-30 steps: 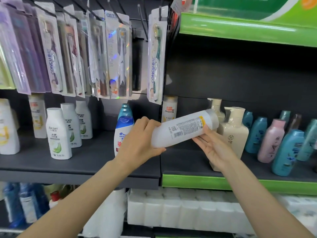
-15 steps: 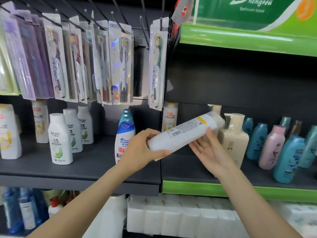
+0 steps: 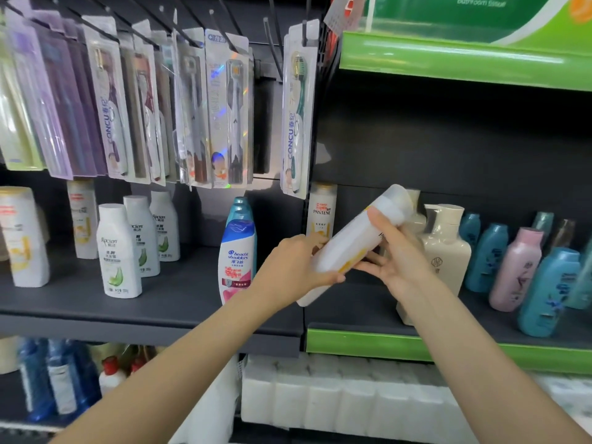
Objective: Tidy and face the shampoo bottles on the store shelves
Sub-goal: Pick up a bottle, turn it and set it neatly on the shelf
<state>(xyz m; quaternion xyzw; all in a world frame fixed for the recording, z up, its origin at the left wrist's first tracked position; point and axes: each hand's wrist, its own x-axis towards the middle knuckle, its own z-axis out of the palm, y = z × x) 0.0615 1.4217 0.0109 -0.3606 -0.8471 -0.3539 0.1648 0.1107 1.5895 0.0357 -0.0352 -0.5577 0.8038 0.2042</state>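
Both the left hand (image 3: 293, 270) and right hand (image 3: 395, 256) grip the tilted white Pantene bottle (image 3: 355, 243), whose swinging cap could topple the cream pump bottle (image 3: 443, 248) just right.

White shampoo bottle (image 3: 355, 241) tilted, cap up-right, above shelf.

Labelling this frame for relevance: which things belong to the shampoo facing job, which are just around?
Job:
- white Pantene bottle, tilted, gripped by left hand and right hand
- upright Pantene bottle behind it
- Head & Shoulders bottle
- Rejoice bottles
- dark shelf

Just around:
- hanging toothbrush packs
- cream pump bottle
- pink bottle
- tissue rolls below
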